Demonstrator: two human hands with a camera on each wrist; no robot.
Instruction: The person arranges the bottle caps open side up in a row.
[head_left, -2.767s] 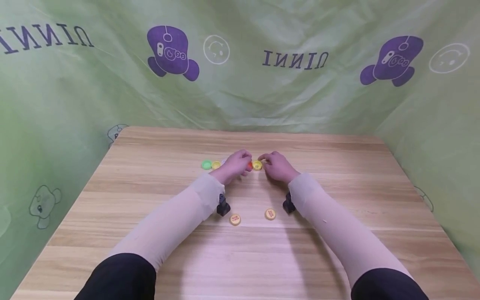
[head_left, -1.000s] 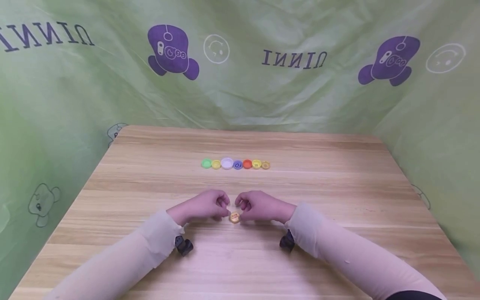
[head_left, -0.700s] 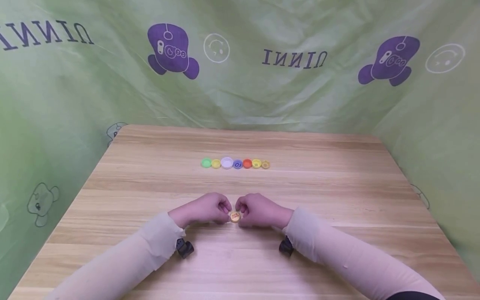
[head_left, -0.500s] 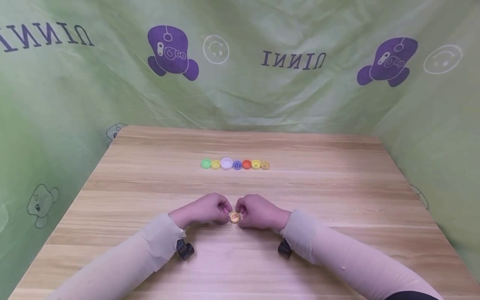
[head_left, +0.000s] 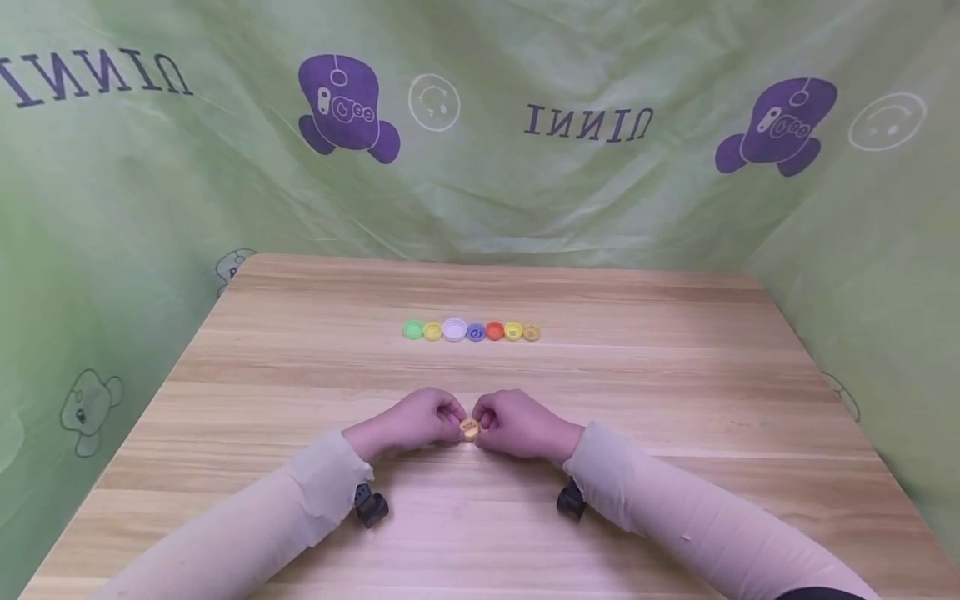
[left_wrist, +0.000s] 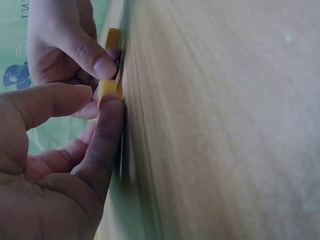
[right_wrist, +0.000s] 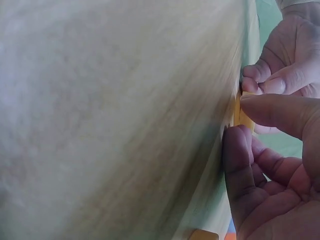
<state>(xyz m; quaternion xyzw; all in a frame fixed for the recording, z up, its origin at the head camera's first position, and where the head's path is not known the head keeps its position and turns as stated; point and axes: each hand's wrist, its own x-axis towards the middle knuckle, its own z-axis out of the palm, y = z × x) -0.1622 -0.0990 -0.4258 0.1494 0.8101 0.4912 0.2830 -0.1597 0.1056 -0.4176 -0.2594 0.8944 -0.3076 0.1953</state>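
Note:
A tan bottle cap (head_left: 470, 430) with red print on its top is at the near middle of the table. My left hand (head_left: 420, 419) grips it from the left with curled fingers. From the right, my right hand (head_left: 521, 423) pinches the same cap. In the left wrist view the cap (left_wrist: 106, 88) sits between the fingertips of both hands. A second yellow-orange piece (left_wrist: 112, 38) shows past the right thumb there; the head view does not show it. The right wrist view has my right thumb (right_wrist: 280, 111) on the cap's edge.
Farther back lies a straight row of several caps, side by side: green (head_left: 413, 330), yellow, white (head_left: 453, 329), blue, red (head_left: 495, 331), yellow and tan (head_left: 531, 332). The wooden table (head_left: 637, 358) is backed by a green printed curtain (head_left: 480, 200).
Both hands have come back from the far row to the near tan cap and closed in on it. A tan cap now shows at the row's right end. Lately the hands barely move.

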